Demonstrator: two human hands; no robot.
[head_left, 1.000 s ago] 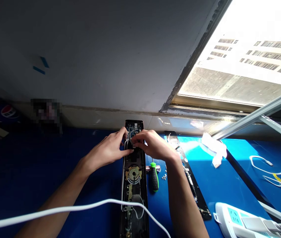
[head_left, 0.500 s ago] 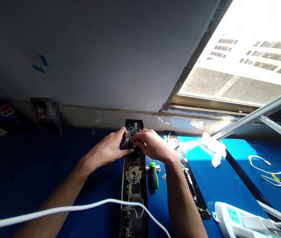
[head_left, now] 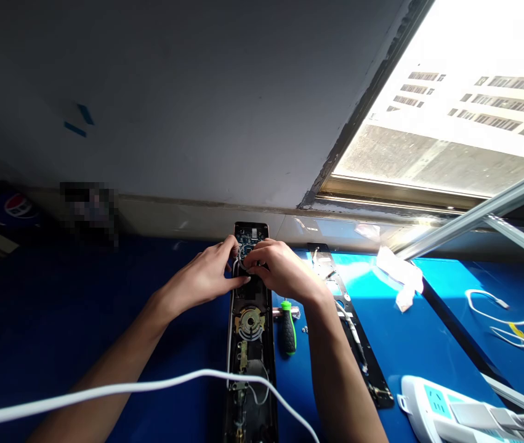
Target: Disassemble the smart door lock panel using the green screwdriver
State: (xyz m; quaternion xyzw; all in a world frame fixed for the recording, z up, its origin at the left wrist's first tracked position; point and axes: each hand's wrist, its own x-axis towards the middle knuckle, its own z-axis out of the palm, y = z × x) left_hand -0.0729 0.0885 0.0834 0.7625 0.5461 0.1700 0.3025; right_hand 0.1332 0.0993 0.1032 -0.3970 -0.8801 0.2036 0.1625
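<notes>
A long black housing (head_left: 256, 295), which looks like an opened electronic door lock panel, lies lengthwise before me. At its far end is a circuit board (head_left: 244, 235), and a round brass-coloured mechanism (head_left: 250, 322) sits lower down. My left hand (head_left: 210, 267) grips the housing's left side near the board, its thumb reaching inside and its bent fingers beside light wires (head_left: 235, 267). Across from it, my right hand (head_left: 280, 264) is closed in a pinch on a thin wire over the board. The fingertips partly hide the wire's end.
A green-and-black screwdriver (head_left: 288, 329) lies right of the housing, near small screws (head_left: 305, 330). Farther right are a second black panel (head_left: 367, 363), crumpled white paper (head_left: 399, 277), a power strip (head_left: 432, 406) and a white cable (head_left: 520, 335). Another white cable (head_left: 151, 386) crosses the foreground.
My right fingertips have shifted slightly left over the board, and the wire loop there has changed shape. My left hand stays in nearly the same place.
</notes>
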